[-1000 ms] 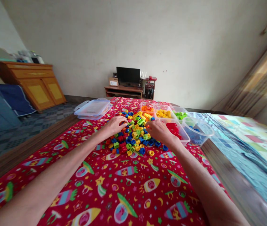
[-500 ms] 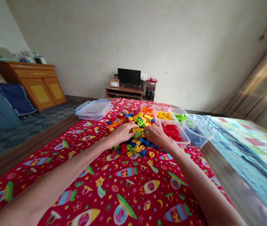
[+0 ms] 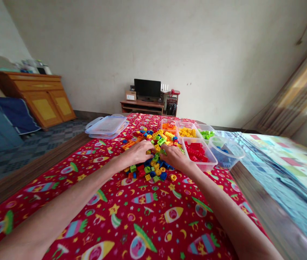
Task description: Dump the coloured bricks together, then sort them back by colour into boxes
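A heap of small plastic bricks (image 3: 153,151) in red, blue, yellow, green and orange lies on a red patterned cloth (image 3: 142,216). My left hand (image 3: 137,153) rests palm down on the heap's left side, fingers curled among the bricks. On the heap's right side my right hand (image 3: 173,157) does the same, its fingertips close to the left hand's. What the fingers hold, if anything, is hidden. A clear tub of red bricks (image 3: 198,153) stands just right of my right hand.
Behind the heap stand clear tubs of orange bricks (image 3: 169,126), yellow bricks (image 3: 187,131) and green bricks (image 3: 206,133), plus a round bowl of blue bricks (image 3: 225,151). Stacked clear lids (image 3: 106,126) lie far left. The table's wooden edge (image 3: 264,213) runs along the right.
Both hands have drawn together over the heap, the left moving right and the right moving left, raking bricks toward the middle.
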`<action>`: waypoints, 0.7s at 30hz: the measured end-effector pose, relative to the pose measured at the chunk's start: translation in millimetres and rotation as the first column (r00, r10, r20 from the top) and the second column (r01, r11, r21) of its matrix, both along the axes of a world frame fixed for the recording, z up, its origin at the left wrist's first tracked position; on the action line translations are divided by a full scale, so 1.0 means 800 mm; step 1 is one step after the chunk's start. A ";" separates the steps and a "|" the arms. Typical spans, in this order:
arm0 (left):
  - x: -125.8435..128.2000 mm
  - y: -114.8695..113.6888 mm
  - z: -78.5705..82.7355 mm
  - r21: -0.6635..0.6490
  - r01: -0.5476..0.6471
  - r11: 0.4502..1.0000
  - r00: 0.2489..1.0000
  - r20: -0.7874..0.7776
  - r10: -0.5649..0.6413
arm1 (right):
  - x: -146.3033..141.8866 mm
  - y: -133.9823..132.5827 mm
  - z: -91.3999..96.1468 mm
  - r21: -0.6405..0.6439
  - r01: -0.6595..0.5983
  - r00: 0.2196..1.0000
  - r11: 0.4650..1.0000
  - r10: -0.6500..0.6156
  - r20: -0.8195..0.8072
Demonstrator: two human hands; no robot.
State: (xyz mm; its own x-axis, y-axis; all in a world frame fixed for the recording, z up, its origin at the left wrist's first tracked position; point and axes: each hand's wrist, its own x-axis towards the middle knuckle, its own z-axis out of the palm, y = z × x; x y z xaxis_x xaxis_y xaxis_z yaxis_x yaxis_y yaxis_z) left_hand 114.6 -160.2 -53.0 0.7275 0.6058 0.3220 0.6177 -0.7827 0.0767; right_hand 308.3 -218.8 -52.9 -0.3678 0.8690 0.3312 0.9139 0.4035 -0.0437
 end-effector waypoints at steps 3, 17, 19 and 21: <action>0.007 -0.011 -0.005 0.012 0.065 0.998 0.997 -0.051 -0.064 | 0.010 0.011 0.004 0.066 -0.004 0.978 0.998 0.017 -0.206; 0.008 -0.001 0.001 -0.481 0.039 0.876 0.887 0.420 0.192 | 0.002 0.008 0.014 -0.056 -0.134 0.870 0.989 0.090 -0.485; 0.010 -0.006 0.004 -0.540 0.082 0.838 0.860 0.463 0.214 | 0.000 0.005 0.016 -0.048 -0.156 0.878 0.987 0.116 -0.464; 0.012 -0.011 0.006 -0.587 0.116 0.801 0.829 0.501 0.247 | -0.002 0.002 0.018 -0.049 -0.190 0.890 0.981 0.151 -0.429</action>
